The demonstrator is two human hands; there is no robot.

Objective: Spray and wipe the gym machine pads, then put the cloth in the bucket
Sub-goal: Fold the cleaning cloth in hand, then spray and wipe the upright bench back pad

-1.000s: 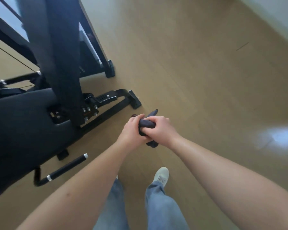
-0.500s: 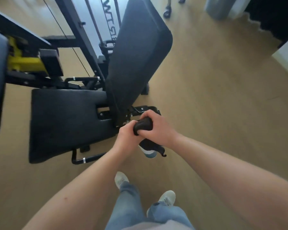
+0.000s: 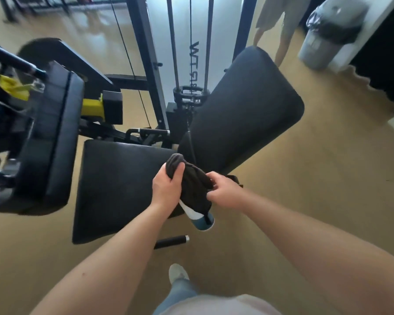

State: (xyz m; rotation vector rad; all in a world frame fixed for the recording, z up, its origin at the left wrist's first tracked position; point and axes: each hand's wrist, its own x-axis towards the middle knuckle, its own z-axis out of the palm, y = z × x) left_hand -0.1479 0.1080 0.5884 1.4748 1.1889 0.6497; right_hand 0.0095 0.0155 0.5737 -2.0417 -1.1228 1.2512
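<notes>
A dark cloth is stretched between both hands in front of the machine. My left hand grips its upper bunched end. My right hand pinches its right side. Below the cloth pokes the white and teal base of a spray bottle; the cloth covers the rest of it, and I cannot tell which hand carries it. The black seat pad lies just left of my hands. Rising behind them is the tilted black back pad. No bucket is in view.
Another black pad on an arm with yellow parts stands at the left. The weight-stack frame and cables rise behind. A short black handle sticks out low near my feet. At the top right are a person's legs and a grey bin.
The view has swung up from the floor to the whole machine. My hands, clasped together on the cloth before, have moved apart and the cloth now spreads between them.
</notes>
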